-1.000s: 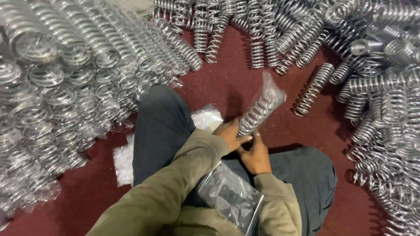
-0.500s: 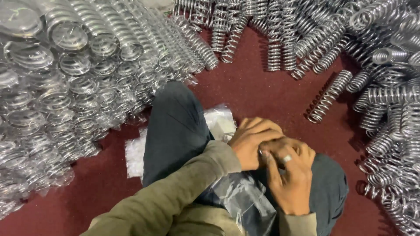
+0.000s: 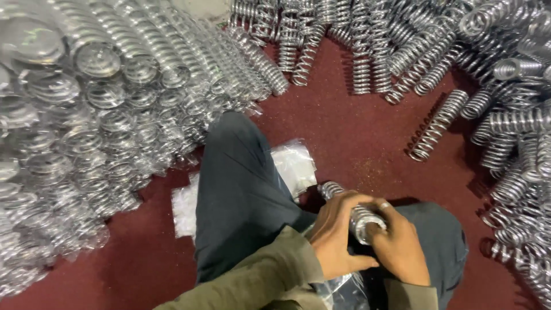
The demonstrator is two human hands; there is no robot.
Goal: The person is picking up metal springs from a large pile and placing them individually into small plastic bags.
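Observation:
A shiny metal coil spring [image 3: 338,195] in a thin clear plastic bag lies low between my knees, one end pointing left toward the floor. My left hand [image 3: 336,238] wraps around its middle from the left. My right hand [image 3: 399,247], with a ring on one finger, closes over its right end. More clear plastic [image 3: 344,290] shows under my wrists in my lap. My left leg in dark trousers [image 3: 241,195] stretches up the middle of the view.
A large stack of bagged springs [image 3: 92,115] fills the left side. Bare springs [image 3: 505,115] lie heaped along the top and right. A pile of empty clear bags [image 3: 295,163] rests on the dark red floor [image 3: 356,138] beside my left leg.
The bagged spring, held up and tilted a second ago, has come down between my knees. Both hands have closed around it.

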